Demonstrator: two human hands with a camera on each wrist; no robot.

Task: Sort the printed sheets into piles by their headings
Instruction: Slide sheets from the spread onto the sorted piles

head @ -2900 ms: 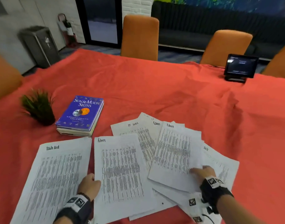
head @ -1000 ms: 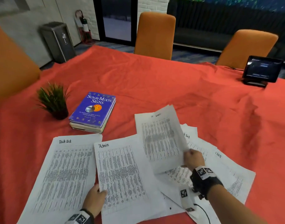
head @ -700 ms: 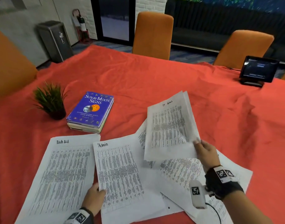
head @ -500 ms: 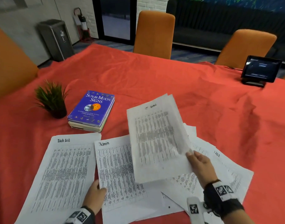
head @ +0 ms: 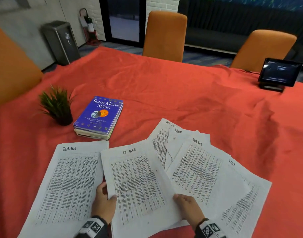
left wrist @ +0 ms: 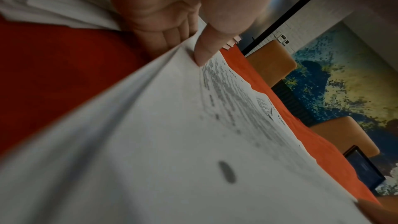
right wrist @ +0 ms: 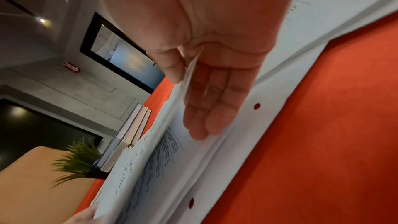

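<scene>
On the tabletop (head: 181,93), draped in a wrinkled orange-red cloth, a small green spiky plant in a dark pot (head: 57,105) stands at about ten o'clock from the papers. Just to its right lies a purple hardback book titled "Sun & Moon Signs" (head: 100,115), stacked on another book beneath it.

At seven o'clock, nearest the left edge, a white printed sheet headed "Task List" (head: 68,182) lies flat, handwritten heading at its top left, dense rows of small black print below. The left hand (head: 103,203) sits at its right edge and pinches the left margin of the next sheet; in the left wrist view the thumb (left wrist: 215,28) presses on top of the paper with the fingers tucked beneath.

That middle white sheet headed "IT Logs" (head: 138,184) is at six o'clock, raised a little off the cloth, its heading handwritten in black capitals over columns of fine print. The right hand (head: 190,208) grips its right margin; the right wrist view shows the thumb (right wrist: 170,64) above the sheet's edge and the fingers (right wrist: 206,106) extended under it, with punched holes along the margins of papers below.

At four o'clock a fanned, overlapping heap of unsorted white printed sheets (head: 207,170) spreads across the cloth, with headings "Task List" and "Admin" showing.

At one o'clock, far across the tabletop, a small black tablet screen on a stand (head: 279,73) stands upright.
</scene>
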